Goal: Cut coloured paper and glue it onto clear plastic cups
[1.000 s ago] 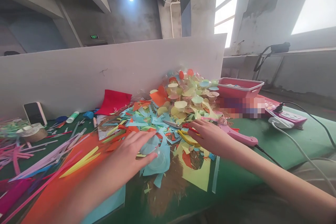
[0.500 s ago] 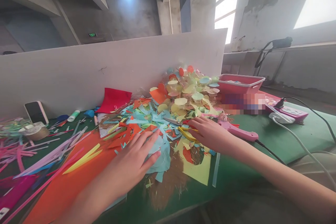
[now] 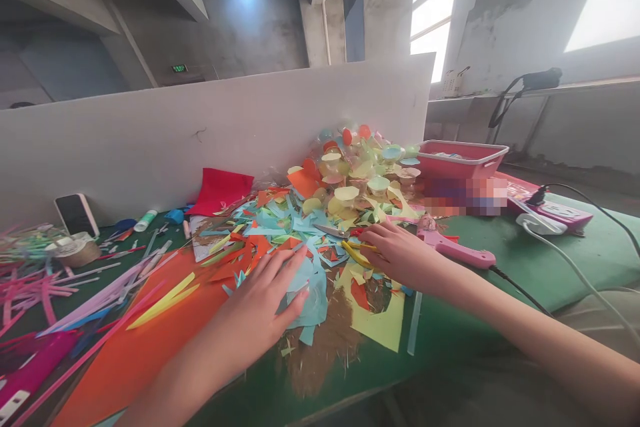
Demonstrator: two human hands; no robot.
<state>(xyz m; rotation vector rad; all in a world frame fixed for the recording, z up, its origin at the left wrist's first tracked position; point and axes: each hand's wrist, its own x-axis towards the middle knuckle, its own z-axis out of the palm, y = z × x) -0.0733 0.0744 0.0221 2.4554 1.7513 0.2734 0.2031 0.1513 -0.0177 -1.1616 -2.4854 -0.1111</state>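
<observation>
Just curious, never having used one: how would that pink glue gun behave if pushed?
It would probably slide rather than roll, since the pink glue gun lies flat on the green mat. Its black cord would likely drag behind it.

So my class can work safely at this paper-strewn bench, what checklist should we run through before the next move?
1. Left hand flat on the light-blue paper: ok.
2. Right hand gripping the yellow-handled scissors: cannot tell, the fingers hide them.
3. Scissor blades clear of both hands: ok.
4. Tip of the pink glue gun clear of the paper scraps: not ok, it appears to lie against them.
5. Glue gun hot: cannot tell.
6. Glue gun plugged into the power strip: cannot tell, the cord's far end is hidden.
</observation>
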